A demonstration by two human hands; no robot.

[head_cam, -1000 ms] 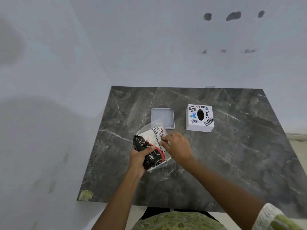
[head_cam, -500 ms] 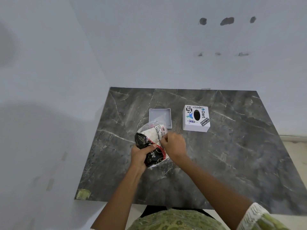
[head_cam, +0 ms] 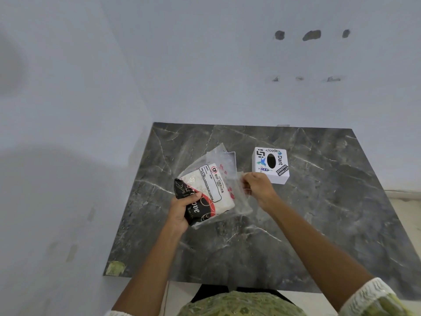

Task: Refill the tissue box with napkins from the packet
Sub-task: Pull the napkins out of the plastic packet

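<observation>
I hold the napkin packet (head_cam: pixel 210 192), a clear plastic bag with a black and red print and white napkins inside, above the middle of the dark marble table (head_cam: pixel 319 213). My left hand (head_cam: pixel 182 209) grips its black lower end. My right hand (head_cam: pixel 256 187) pinches the clear plastic edge on the packet's right side and pulls it outward. The white tissue box (head_cam: pixel 271 165), covered in stickers with an oval slot on top, stands just beyond my right hand. Its flat white base tray (head_cam: pixel 231 156) lies behind the packet, mostly hidden by the plastic.
Pale walls close off the table on the left and at the back. A green patch (head_cam: pixel 116 267) marks the table's front left corner.
My right hand has moved right, away from the packet's middle, stretching the clear plastic open. The packet has lifted and now covers most of the base tray.
</observation>
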